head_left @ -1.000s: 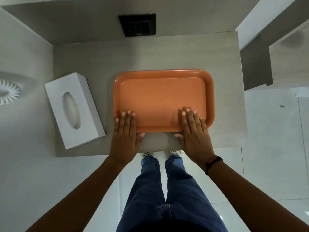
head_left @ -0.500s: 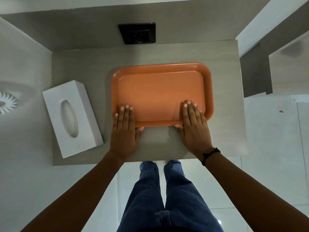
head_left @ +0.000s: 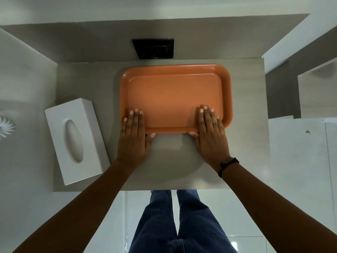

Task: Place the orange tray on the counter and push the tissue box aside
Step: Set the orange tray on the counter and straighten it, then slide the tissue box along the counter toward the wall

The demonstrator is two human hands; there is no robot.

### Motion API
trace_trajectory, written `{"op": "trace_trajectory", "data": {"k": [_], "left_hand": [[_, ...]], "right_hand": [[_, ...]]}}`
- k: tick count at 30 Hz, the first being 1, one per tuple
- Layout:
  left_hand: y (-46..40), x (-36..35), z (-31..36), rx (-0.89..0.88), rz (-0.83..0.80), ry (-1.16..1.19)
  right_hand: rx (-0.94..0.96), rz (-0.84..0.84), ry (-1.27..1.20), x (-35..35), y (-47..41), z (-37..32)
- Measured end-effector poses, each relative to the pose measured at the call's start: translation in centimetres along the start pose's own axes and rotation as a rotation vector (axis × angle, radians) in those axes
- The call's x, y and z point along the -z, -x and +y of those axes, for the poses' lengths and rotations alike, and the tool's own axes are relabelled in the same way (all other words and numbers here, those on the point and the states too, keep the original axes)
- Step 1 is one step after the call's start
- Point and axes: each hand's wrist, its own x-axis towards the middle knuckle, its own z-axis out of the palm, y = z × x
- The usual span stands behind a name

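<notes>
The orange tray (head_left: 175, 95) lies flat on the grey counter (head_left: 91, 83), near the back wall. My left hand (head_left: 134, 137) grips its near-left corner, fingers over the rim and thumb under the front edge. My right hand (head_left: 211, 136) grips the near-right part of the front rim the same way. A white tissue box (head_left: 76, 139) with an oval slot sits on the counter's left side, angled, a short gap left of my left hand.
A black switch plate (head_left: 154, 48) is on the back wall behind the tray. A white wall borders the counter's left side, with a round white vent (head_left: 5, 126). A grey ledge (head_left: 317, 95) stands to the right. My legs show below the counter's front edge.
Both hands have slid the tray away from me toward the back wall. The tissue box has kept its place on the counter.
</notes>
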Motion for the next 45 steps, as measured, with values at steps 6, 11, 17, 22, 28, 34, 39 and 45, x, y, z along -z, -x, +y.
{"op": "trace_trajectory", "data": {"k": [6,11,17,22,28,34,39,45], "left_hand": [[-1.2,-0.3,-0.3,0.011,0.029,0.001],[-1.9,-0.5,-0.5,0.004,0.033,0.008],[-2.5,-0.6,-0.8,-0.008,0.049,0.006],[-2.8,-0.8,-1.0,-0.015,0.058,-0.005],[-1.5,0.8,-1.6,0.073,0.112,0.078],[4.1,4.2,-5.1,0.445,0.136,0.090],[9.4,4.9,-7.5,0.712,0.109,0.102],[10.2,4.0,-8.2,0.821,0.103,0.126]], "right_hand": [[0.006,0.008,0.006,0.4,-1.5,0.1],[0.012,0.015,0.017,0.4,-2.2,0.2],[-0.002,0.015,0.014,0.2,-2.7,0.2],[-0.002,0.019,0.021,0.0,-2.7,0.1],[0.171,0.025,0.044,0.8,-2.2,-3.1],[0.642,-0.031,0.070,-0.3,-1.3,-12.6],[0.864,-0.099,0.104,-2.8,-1.2,-16.6],[0.874,-0.090,0.124,-5.1,-1.5,-16.5]]}}
